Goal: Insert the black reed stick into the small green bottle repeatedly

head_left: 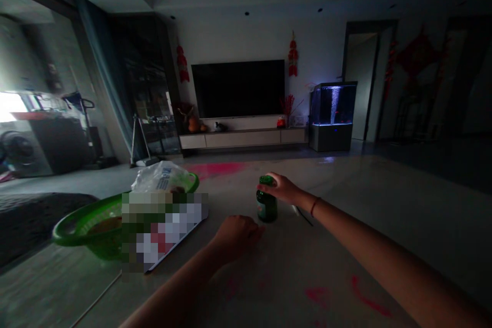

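Note:
A small dark green bottle (267,207) with a label stands upright on the table. My right hand (280,188) reaches in from the right and is closed around its top. Just left of the bottle, my left hand (237,233) rests low over the tabletop, back upward. Its fingers are curled and point toward the bottle's base, apart from it. Whatever lies under those fingers, if anything, is hidden. A thin pale stick-like item with a dark end (303,215) lies behind my right wrist.
On the left sits a green plastic basket (73,236) with a clear plastic bag (161,174) on top. A partly blurred-out white item (175,238) leans at its near side. The pale tabletop (346,184) has pink-red patches. A television (238,89) and lit aquarium (333,105) stand beyond.

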Available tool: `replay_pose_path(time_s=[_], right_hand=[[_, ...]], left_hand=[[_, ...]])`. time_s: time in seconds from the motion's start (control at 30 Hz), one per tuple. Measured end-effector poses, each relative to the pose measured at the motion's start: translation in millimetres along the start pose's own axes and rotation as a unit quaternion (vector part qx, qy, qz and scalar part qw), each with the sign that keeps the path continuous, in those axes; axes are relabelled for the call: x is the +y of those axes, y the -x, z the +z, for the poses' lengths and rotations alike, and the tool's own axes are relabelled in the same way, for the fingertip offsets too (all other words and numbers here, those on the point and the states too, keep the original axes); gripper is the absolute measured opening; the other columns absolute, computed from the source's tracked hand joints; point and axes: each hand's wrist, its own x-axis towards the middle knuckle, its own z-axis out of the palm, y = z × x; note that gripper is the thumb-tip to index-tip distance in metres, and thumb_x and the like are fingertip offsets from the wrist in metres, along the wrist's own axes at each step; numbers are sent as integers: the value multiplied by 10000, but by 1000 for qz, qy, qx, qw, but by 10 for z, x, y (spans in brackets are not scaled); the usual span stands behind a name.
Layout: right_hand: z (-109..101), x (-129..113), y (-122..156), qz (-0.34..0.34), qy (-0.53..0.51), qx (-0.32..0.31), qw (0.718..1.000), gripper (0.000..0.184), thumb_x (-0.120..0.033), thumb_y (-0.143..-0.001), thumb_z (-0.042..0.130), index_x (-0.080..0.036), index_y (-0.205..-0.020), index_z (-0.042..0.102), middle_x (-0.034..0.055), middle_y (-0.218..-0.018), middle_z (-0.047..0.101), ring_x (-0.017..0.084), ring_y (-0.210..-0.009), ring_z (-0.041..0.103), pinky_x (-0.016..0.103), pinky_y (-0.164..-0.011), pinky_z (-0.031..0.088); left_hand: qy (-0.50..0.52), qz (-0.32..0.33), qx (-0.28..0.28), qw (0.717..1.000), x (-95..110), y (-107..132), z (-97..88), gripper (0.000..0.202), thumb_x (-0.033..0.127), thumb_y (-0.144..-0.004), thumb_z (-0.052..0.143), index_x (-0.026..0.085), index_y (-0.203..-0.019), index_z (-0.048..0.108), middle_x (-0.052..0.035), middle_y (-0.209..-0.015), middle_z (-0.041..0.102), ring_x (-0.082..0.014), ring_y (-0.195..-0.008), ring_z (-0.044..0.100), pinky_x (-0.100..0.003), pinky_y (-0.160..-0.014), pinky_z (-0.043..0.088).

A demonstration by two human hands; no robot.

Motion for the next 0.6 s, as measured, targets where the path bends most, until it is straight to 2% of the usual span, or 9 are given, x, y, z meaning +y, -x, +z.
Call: replay_pose_path(time_s=[0.13, 0.27, 0.47, 0.6], right_hand=[[136, 131, 26, 30, -76, -1, 997, 373, -485, -631, 603, -149, -786, 554, 13, -698, 582, 116, -626, 533, 238, -593, 425], [193, 186, 44, 30, -102, -4, 994, 366, -454, -625, 618, -139, -811, 594, 39, -745, 621, 137, -670, 569, 252, -619, 445], [283, 206, 25, 52, -106, 55, 991, 363, -458, -645, 591, -124, -786, 608, 53, -725, 634, 149, -640, 584, 251, -579, 454], [255, 195, -30, 55, -83, 91, 991, 352, -456, -648, 579, -127, -770, 615, 45, -701, 636, 156, -646, 589, 255, -586, 452]], left_hand=[[11, -1, -7, 1000, 7, 6, -24, 506, 406, -866, 238, 147, -591, 575, -34, -575, 552, -131, -542, 529, -232, -491, 253], [27, 3, -17, 999, 25, 29, -72, 475, 394, -863, 258, 154, -597, 570, -38, -589, 562, -129, -529, 519, -231, -495, 261], [50, 2, -8, 999, 26, 40, -48, 410, 361, -847, 315, 160, -588, 563, -38, -589, 558, -134, -547, 515, -234, -536, 301], [81, -17, 34, 996, 24, 28, -19, 345, 338, -827, 368, 162, -628, 588, -48, -653, 578, -155, -651, 530, -243, -598, 339]])
